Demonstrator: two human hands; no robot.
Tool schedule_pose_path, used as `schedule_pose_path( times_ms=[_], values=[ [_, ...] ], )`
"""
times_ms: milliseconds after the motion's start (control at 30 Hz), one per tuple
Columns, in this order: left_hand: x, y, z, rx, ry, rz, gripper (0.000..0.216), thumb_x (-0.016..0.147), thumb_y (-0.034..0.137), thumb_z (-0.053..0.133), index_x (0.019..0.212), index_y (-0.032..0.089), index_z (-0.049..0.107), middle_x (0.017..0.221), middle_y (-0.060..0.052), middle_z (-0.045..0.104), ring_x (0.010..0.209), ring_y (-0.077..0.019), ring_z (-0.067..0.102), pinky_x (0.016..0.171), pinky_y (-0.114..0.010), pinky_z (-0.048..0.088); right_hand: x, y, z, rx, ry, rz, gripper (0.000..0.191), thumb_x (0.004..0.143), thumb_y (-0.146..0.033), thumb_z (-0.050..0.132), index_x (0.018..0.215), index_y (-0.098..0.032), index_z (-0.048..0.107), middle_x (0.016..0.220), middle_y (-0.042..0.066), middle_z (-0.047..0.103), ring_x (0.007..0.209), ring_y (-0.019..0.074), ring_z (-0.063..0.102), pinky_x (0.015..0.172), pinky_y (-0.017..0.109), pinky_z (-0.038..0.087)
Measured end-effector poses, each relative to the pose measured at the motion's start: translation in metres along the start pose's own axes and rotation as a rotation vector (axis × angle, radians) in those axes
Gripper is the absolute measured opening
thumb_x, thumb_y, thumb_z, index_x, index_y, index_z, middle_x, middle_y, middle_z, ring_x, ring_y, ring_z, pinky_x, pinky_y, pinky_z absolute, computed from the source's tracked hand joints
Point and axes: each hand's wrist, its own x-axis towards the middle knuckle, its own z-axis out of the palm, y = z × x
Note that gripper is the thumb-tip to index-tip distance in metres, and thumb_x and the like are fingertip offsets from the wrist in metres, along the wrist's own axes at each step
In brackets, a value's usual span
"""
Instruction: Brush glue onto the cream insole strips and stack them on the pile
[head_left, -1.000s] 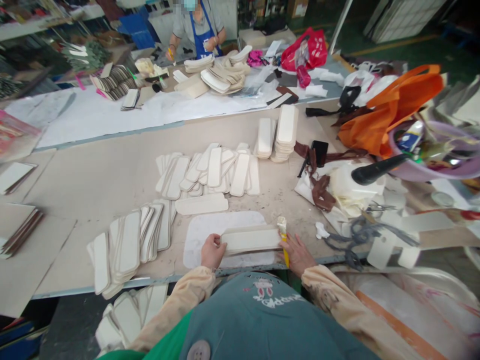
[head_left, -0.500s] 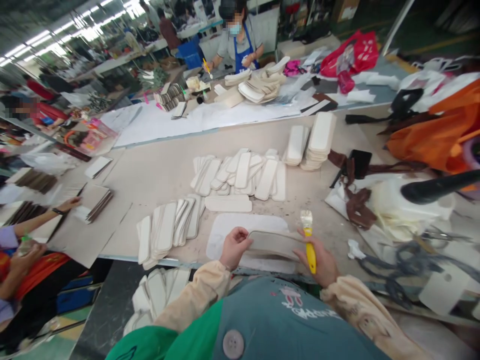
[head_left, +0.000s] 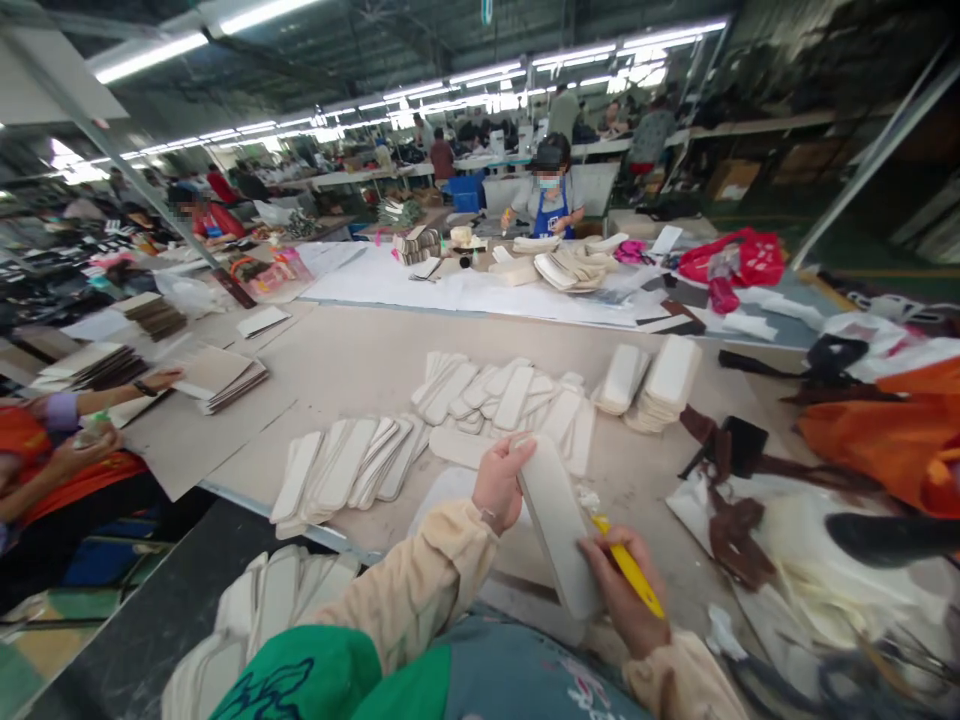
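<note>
Head view: to the left of the grip, a fanned row of cream pieces [head_left: 349, 470] is laid on the table [head_left: 360, 360]. The upper end of a cream oblong piece [head_left: 559, 530] is pinched by the left hand [head_left: 501, 482], fingers closed on it. Its lower end is held by the right hand [head_left: 622, 590], closed around both that end and a yellow-handled brush [head_left: 626, 570]. Beyond the grip, more pieces [head_left: 510, 400] are spread, with two stacks [head_left: 652, 385] further right.
</note>
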Motion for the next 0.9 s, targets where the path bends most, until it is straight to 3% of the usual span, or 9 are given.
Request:
schedule_pose_path(
  times_ms=[100, 267, 567, 767, 900],
  values=[
    [0.003, -0.015, -0.003, 0.007, -0.017, -0.026, 0.048, 0.051, 0.038, 0.089, 0.084, 0.012, 0.066, 0.071, -0.003, 0.068, 0.061, -0.0128, 0.059, 0.060, -0.025, 0.046, -0.003, -0.019, 0.006, -0.068, 0.038, 0.041, 0.043, 0.065, -0.057, 0.073, 0.085, -0.024, 0.053, 0.078, -0.003, 0.066, 0.067, 0.0160, 0.059, 0.059, 0.024, 0.046],
    [0.010, -0.027, -0.008, -0.018, -0.039, -0.057, 0.049, 0.050, 0.041, 0.089, 0.083, 0.014, 0.065, 0.075, -0.006, 0.069, 0.069, -0.0185, 0.064, 0.066, -0.030, 0.048, -0.005, -0.036, 0.013, -0.093, 0.077, -0.029, 0.040, 0.067, -0.057, 0.071, 0.082, -0.025, 0.052, 0.072, -0.004, 0.063, 0.061, 0.0161, 0.056, 0.055, 0.026, 0.045],
    [0.015, -0.017, -0.012, -0.047, -0.126, -0.106, 0.047, 0.055, 0.039, 0.086, 0.085, 0.012, 0.064, 0.073, -0.010, 0.071, 0.073, -0.0249, 0.068, 0.068, -0.034, 0.052, 0.003, -0.030, 0.013, -0.137, -0.002, -0.023, 0.042, 0.067, -0.057, 0.072, 0.085, -0.025, 0.053, 0.073, -0.003, 0.064, 0.064, 0.0172, 0.057, 0.057, 0.027, 0.046],
    [0.024, -0.012, -0.020, -0.047, -0.131, -0.122, 0.046, 0.057, 0.035, 0.087, 0.089, 0.010, 0.065, 0.080, -0.011, 0.072, 0.082, -0.0255, 0.069, 0.079, -0.038, 0.053, 0.005, -0.028, 0.014, -0.111, -0.007, -0.065, 0.040, 0.071, -0.057, 0.070, 0.086, -0.025, 0.052, 0.075, -0.003, 0.063, 0.063, 0.0159, 0.057, 0.055, 0.026, 0.046],
    [0.040, 0.000, -0.029, -0.086, -0.082, -0.103, 0.041, 0.059, 0.028, 0.086, 0.090, 0.012, 0.064, 0.082, -0.009, 0.072, 0.090, -0.0270, 0.069, 0.087, -0.042, 0.053, 0.010, -0.025, 0.011, -0.048, -0.090, -0.089, 0.042, 0.070, -0.057, 0.070, 0.087, -0.024, 0.050, 0.070, -0.004, 0.061, 0.060, 0.0151, 0.057, 0.055, 0.026, 0.046]
  ],
)
